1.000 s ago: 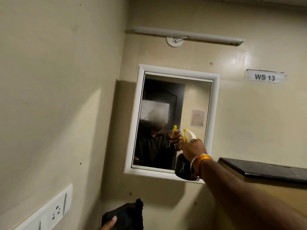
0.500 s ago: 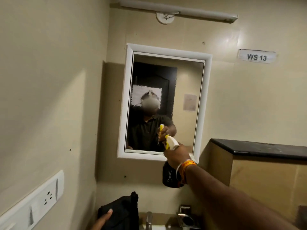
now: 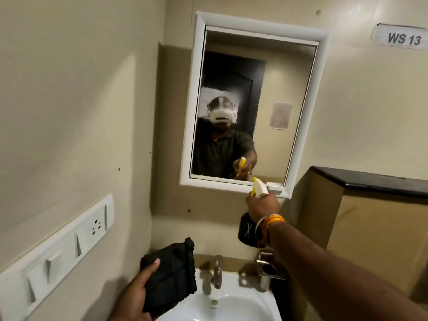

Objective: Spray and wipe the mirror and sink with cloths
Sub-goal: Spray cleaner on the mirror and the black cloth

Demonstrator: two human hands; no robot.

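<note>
A white-framed mirror (image 3: 284,72) hangs on the beige wall, with a misted patch at its centre left. My right hand (image 3: 262,206) grips a spray bottle (image 3: 249,231) with a dark body and a white and yellow trigger head, held just below the mirror's lower right corner and aimed at the glass. My left hand (image 3: 136,295) holds a folded black cloth (image 3: 170,273) low, over the left rim of the white sink (image 3: 234,308). A metal tap (image 3: 217,271) stands at the back of the sink.
A white switch and socket panel (image 3: 60,246) runs along the left wall. A dark-topped ledge (image 3: 370,180) juts out at the right. A metal soap holder (image 3: 269,267) sits on the wall right of the tap. A "WS 13" label (image 3: 403,38) is stuck at the upper right.
The view has tilted down, bringing the sink and tap into sight. My right hand with the spray bottle has dropped from the mirror's lower part to below its frame. The cloth hand rose into view.
</note>
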